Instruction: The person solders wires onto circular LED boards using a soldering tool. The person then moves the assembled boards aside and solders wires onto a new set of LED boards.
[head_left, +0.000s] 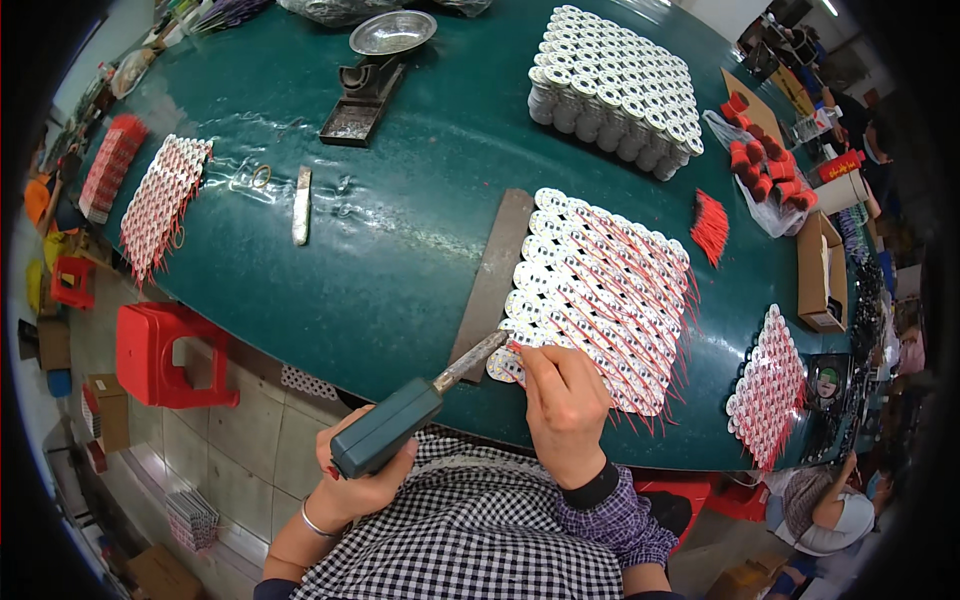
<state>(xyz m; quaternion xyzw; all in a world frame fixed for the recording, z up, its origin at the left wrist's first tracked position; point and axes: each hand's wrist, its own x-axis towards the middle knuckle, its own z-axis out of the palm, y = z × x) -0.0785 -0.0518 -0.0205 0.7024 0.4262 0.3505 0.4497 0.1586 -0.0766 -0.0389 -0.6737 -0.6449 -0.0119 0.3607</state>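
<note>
My left hand (362, 488) is wrapped around a dark green soldering iron with a gun-like body (388, 428). Its metal tip meets the lower left edge of a panel of round white circuit boards (545, 250). Close beside the tip, my right hand (567, 402) pinches what looks like a red wire, mostly hidden by the fingers. Red wires (625, 275) run slantwise over most of the panel, with loose ends past its right edge. The panel's left side lies against a flat brown bar (492, 280) on the green table (400, 250).
A tall stack of board panels (615, 75) stands at the back. Loose red wires (710, 228) and bagged red bundles (765, 170) lie right. Another wired panel (770, 390) is near the right edge. A scale (392, 35) stands behind; a red stool (160, 355) is at left.
</note>
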